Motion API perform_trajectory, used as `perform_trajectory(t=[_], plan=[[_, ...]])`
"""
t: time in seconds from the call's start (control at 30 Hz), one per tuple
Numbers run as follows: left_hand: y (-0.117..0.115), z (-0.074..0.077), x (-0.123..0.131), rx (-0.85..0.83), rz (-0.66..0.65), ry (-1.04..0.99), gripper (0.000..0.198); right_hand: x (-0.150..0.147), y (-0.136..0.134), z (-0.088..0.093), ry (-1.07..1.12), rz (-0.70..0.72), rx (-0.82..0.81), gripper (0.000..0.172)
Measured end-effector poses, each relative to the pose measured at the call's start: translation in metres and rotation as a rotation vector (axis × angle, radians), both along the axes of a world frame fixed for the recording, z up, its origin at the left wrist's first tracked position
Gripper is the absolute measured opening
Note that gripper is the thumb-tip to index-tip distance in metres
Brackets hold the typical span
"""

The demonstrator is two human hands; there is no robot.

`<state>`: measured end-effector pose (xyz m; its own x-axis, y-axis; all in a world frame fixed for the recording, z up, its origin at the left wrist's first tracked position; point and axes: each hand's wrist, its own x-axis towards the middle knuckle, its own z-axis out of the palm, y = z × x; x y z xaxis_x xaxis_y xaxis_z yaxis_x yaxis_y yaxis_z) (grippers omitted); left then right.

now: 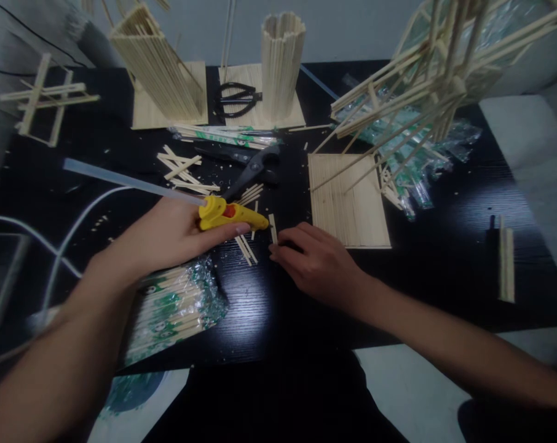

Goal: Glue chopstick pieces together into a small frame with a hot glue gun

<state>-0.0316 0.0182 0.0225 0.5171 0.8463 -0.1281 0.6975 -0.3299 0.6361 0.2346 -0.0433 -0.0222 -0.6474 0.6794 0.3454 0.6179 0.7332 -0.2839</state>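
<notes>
My left hand (pixel 168 237) is closed around a yellow glue gun (pixel 230 215) with a clear glue stick (pixel 122 179) poking out of its back. The nozzle points right, toward a short wooden stick (pixel 273 229) lying on the black table (pixel 444 246). My right hand (pixel 313 261) rests just right of that stick, its fingertips pinching or pressing the stick's near end. Several more short sticks (pixel 247 249) lie under the gun.
A flat wooden panel (pixel 347 200) lies right of my hands. Black cutters (pixel 255 169), scissors (pixel 235 98), two stick-built towers (pixel 281 61) on bases, a leaning stick frame (pixel 426 86), wrapped chopstick packs (pixel 174 307) and white cables (pixel 71 234) surround the spot.
</notes>
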Motion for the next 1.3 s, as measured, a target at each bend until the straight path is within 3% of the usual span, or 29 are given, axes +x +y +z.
perform_trajectory(t=[0.3, 0.63, 1.03, 1.3], plan=[[0.0002, -0.0003, 0.0009, -0.012, 0.039, 0.0, 0.039, 0.0004, -0.0009, -0.0015, 0.006, -0.006, -0.001, 0.021], [-0.0002, -0.0003, 0.0026, -0.027, -0.073, -0.059, 0.03, -0.0003, -0.0017, -0.0005, 0.009, -0.013, -0.004, 0.019], [-0.0006, 0.0003, 0.0041, 0.054, -0.012, 0.018, 0.048, 0.0001, -0.0017, -0.0022, -0.002, -0.018, -0.007, 0.02], [0.0004, -0.0026, 0.0013, -0.011, -0.009, -0.025, 0.033, -0.0006, -0.0017, -0.0021, 0.007, -0.019, -0.013, 0.02]])
